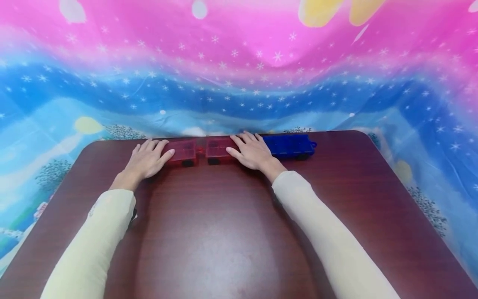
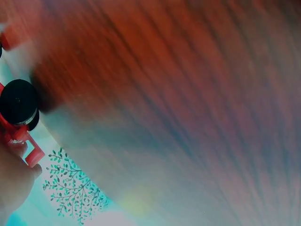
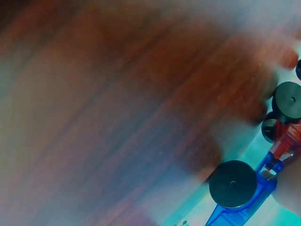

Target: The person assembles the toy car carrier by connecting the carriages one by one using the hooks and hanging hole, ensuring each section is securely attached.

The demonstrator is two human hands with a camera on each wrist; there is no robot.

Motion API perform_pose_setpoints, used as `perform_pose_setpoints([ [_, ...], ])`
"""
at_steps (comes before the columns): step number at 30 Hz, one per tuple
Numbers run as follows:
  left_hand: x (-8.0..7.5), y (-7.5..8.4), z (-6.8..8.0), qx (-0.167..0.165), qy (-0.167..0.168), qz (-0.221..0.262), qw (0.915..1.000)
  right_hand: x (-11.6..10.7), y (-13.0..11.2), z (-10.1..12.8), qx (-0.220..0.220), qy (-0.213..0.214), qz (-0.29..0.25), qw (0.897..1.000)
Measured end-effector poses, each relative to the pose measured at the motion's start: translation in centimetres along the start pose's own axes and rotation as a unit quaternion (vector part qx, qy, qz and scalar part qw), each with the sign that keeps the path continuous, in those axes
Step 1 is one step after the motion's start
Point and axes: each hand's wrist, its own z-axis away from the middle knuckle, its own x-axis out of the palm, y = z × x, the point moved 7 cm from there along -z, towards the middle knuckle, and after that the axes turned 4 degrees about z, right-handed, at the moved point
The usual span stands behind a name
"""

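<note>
Three toy wagons with black wheels stand in a row along the table's far edge: a clear red wagon (image 1: 183,150) on the left, a second red wagon (image 1: 214,149) in the middle and a blue wagon (image 1: 289,146) on the right. My left hand (image 1: 147,160) rests over the left end of the first wagon, fingers spread. The right hand (image 1: 252,151) lies across the middle wagon's right end, beside the blue one, hiding that junction in the head view. There, the right wrist view shows a red coupling (image 3: 286,143) meeting a blue loop (image 3: 270,162).
The wagons stand on a dark reddish-brown wooden table (image 1: 209,216) with rounded far corners. Behind and around it hangs a pink and blue cloth (image 1: 224,83) with snowflakes, close to the far edge. A small red connector (image 1: 200,150) spans the gap between the red wagons.
</note>
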Motion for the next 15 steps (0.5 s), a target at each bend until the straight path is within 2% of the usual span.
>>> perform_pose_setpoints([
  [5, -0.3, 0.3, -0.1, 0.006, 0.001, 0.005, 1.0000, -0.4, 0.0, 0.1, -0.005, 0.005, 0.006, 1.000],
  [9, -0.4, 0.9, -0.2, 0.012, 0.019, 0.001, 0.9998, -0.8, 0.1, 0.3, -0.001, 0.010, 0.010, 1.000],
  [15, -0.1, 3.3, -0.6, 0.027, 0.045, -0.010, 0.9986, -2.0, -0.1, 1.0, -0.011, 0.050, 0.013, 0.999],
])
